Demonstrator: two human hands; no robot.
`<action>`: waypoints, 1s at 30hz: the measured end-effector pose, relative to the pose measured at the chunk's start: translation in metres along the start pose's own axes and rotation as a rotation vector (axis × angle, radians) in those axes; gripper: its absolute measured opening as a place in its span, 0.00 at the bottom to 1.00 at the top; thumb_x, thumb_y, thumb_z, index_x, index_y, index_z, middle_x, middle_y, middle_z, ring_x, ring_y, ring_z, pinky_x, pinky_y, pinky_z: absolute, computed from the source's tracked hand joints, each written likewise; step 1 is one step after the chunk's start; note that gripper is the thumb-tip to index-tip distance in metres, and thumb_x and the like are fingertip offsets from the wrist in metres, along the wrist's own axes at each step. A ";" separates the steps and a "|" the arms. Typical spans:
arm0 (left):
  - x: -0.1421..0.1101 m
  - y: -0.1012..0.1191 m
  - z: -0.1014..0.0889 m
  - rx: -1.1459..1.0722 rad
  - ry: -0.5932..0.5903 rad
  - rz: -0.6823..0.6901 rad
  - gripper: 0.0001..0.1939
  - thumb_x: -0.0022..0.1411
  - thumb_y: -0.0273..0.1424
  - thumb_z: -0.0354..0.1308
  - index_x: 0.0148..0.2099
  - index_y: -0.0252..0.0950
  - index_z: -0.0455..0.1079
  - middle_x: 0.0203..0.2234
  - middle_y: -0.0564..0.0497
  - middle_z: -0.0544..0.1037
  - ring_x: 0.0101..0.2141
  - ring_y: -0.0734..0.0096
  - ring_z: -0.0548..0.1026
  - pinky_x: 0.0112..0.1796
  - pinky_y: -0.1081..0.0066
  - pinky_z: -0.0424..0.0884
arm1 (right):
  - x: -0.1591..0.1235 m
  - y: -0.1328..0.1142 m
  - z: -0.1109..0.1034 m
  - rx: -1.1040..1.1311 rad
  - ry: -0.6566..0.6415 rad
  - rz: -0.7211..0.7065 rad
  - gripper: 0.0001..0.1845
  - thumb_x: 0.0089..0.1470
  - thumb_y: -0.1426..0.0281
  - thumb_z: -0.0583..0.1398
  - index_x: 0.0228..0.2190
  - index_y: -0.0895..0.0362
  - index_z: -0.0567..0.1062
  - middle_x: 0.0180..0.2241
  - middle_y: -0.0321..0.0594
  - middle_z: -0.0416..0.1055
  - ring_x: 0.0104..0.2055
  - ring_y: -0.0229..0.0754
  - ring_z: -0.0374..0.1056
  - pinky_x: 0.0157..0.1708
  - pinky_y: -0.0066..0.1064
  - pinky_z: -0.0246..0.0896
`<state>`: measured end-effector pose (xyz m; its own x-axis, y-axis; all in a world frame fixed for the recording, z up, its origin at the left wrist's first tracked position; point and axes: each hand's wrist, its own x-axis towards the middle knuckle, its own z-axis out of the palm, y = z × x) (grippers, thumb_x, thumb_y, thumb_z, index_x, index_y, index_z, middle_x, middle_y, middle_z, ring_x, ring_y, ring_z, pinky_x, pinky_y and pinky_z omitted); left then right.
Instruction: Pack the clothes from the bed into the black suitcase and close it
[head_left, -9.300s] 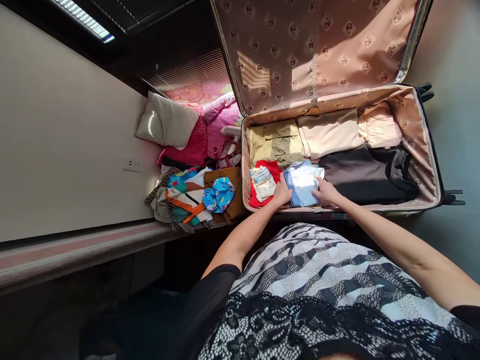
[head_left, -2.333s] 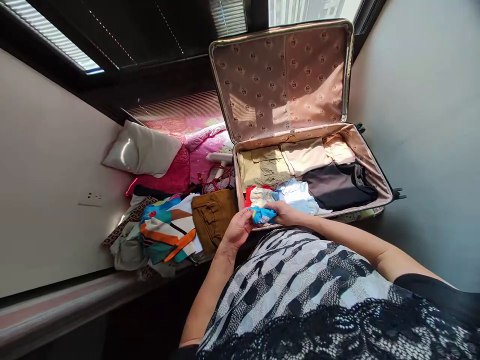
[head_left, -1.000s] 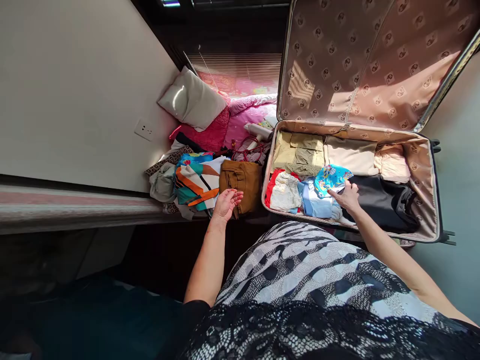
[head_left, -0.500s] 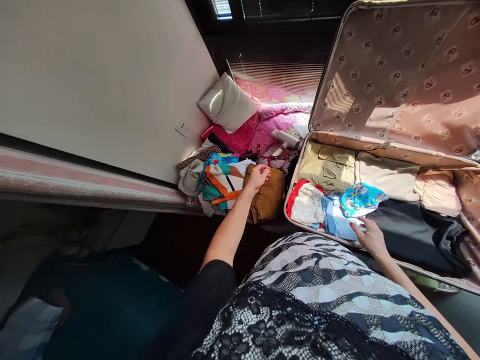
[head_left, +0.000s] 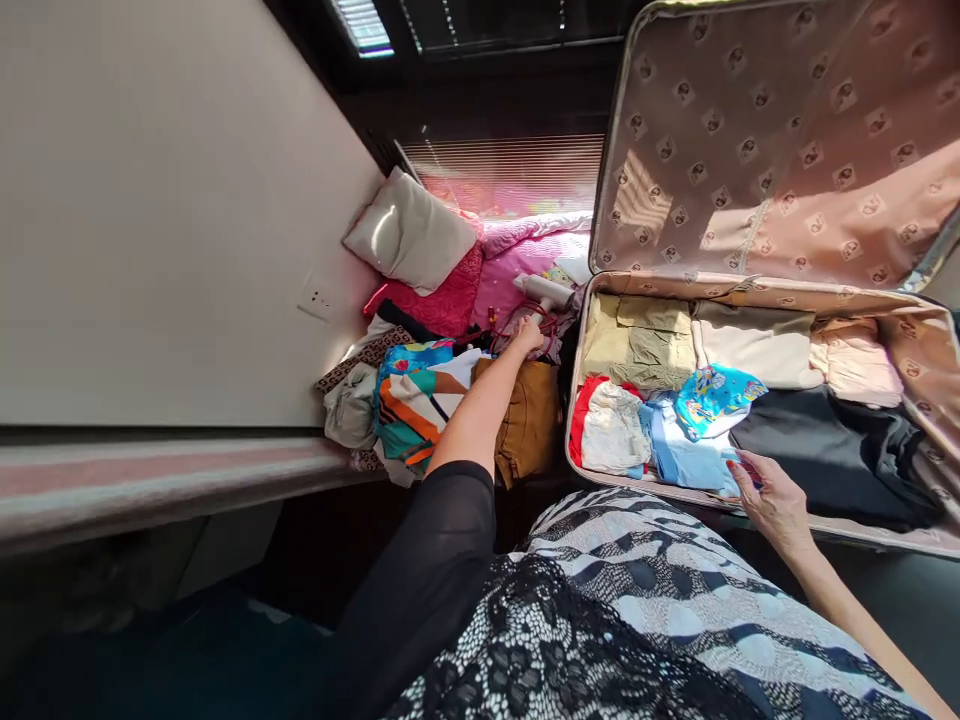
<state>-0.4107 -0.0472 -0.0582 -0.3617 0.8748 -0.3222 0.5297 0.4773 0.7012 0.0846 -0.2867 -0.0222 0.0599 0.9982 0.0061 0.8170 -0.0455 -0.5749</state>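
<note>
My left hand (head_left: 529,335) reaches past the brown folded garment (head_left: 528,420) to a pale hair dryer (head_left: 546,291), fingers closed around its handle. A red cord (head_left: 504,322) loops beside the dryer. Over the front edge of the open suitcase (head_left: 571,440) hovers my right hand (head_left: 776,500), fingers loosely bent and apart. It is close to a light blue folded garment (head_left: 690,455) and seems to hold nothing. On that garment lies a bright blue patterned cloth (head_left: 716,398). Black folded clothing (head_left: 817,450) is to its right.
Olive clothes (head_left: 652,340), beige clothes (head_left: 754,345) and a red and white garment (head_left: 611,425) fill the suitcase. Its lid (head_left: 742,140) stands raised. On the left are a clothes pile (head_left: 412,400), a pale cushion (head_left: 412,230) and the wall (head_left: 165,220).
My left hand has moved from above the brown garment to the hair dryer and closed on its handle. My right hand has drawn slightly back towards me. The view has shifted right.
</note>
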 end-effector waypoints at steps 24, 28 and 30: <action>0.105 -0.009 0.005 0.573 -0.208 -0.133 0.24 0.61 0.28 0.72 0.60 0.28 0.79 0.59 0.28 0.83 0.61 0.44 0.82 0.55 0.62 0.77 | -0.058 0.013 -0.041 -0.137 0.138 0.006 0.17 0.64 0.56 0.60 0.39 0.53 0.84 0.36 0.44 0.86 0.32 0.47 0.82 0.35 0.33 0.79; 0.096 0.008 -0.032 0.555 -0.095 -0.072 0.21 0.65 0.31 0.67 0.58 0.28 0.80 0.56 0.30 0.85 0.60 0.45 0.82 0.54 0.64 0.77 | -0.044 0.027 -0.037 -0.130 0.118 -0.004 0.18 0.63 0.56 0.60 0.41 0.52 0.85 0.39 0.44 0.86 0.33 0.48 0.82 0.37 0.35 0.80; 0.090 0.022 -0.055 0.516 0.018 0.000 0.18 0.63 0.31 0.65 0.53 0.29 0.81 0.49 0.34 0.87 0.55 0.46 0.85 0.52 0.63 0.78 | -0.037 0.033 -0.035 -0.102 0.114 -0.022 0.17 0.63 0.56 0.60 0.40 0.52 0.84 0.39 0.44 0.86 0.34 0.48 0.82 0.38 0.36 0.80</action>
<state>-0.4735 0.0377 -0.0366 -0.3725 0.8753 -0.3083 0.8375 0.4602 0.2946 0.1290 -0.3264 -0.0128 0.1010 0.9883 0.1141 0.8727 -0.0330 -0.4871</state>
